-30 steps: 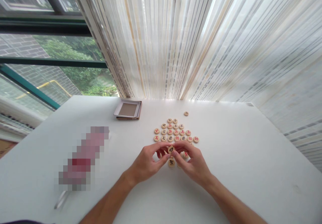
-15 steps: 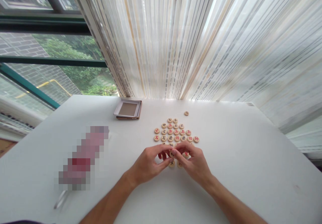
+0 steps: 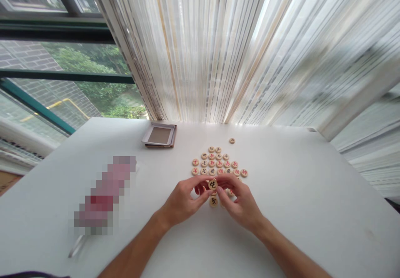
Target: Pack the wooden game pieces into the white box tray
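Note:
A round wooden xiangqi piece (image 3: 213, 184) with a black character is held up between my hands, its face towards me. My left hand (image 3: 183, 197) pinches it from the left with thumb and fingers. On the other side, my right hand (image 3: 242, 199) has thumb and forefinger closed on it. Beyond the fingers, several more pieces with red or black characters lie face up in close rows, among them a red piece (image 3: 220, 171). Below the held piece, a black-marked piece (image 3: 213, 202) lies on the table. My hands partly cover the nearer rows.
A lone piece (image 3: 232, 140) lies behind the group. An open shallow box (image 3: 159, 135) stands at the back left of the white table (image 3: 312, 194). A blurred-out pinkish object (image 3: 103, 194) lies to the left. Striped curtains (image 3: 200, 53) hang along the back edge.
The held piece has been turned so that its black character now faces me fully. My fingers have shifted slightly around it; both hands stay over the same spot.

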Tool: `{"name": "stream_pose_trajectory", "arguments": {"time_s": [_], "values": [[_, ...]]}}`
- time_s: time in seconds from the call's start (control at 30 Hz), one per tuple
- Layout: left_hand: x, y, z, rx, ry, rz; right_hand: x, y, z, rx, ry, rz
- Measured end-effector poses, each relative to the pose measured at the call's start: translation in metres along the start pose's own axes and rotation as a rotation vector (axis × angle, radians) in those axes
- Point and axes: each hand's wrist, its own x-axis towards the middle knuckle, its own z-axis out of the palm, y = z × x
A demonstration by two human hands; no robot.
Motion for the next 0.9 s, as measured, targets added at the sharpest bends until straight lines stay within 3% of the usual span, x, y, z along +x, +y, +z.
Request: {"name": "stream_pose_trajectory", "arguments": {"time_s": [0.4, 0.9], "values": [[0.0020, 0.0050, -0.0043, -0.075, -0.027, -0.132, 0.0030, 0.0002, 0.0008, 0.004, -0.002, -0.023], [0.0037, 0.0040, -0.0026, -0.149, -0.049, -0.175, -0.0014, 0.0053, 0.0028, -0.154, -0.015, -0.128]]}}
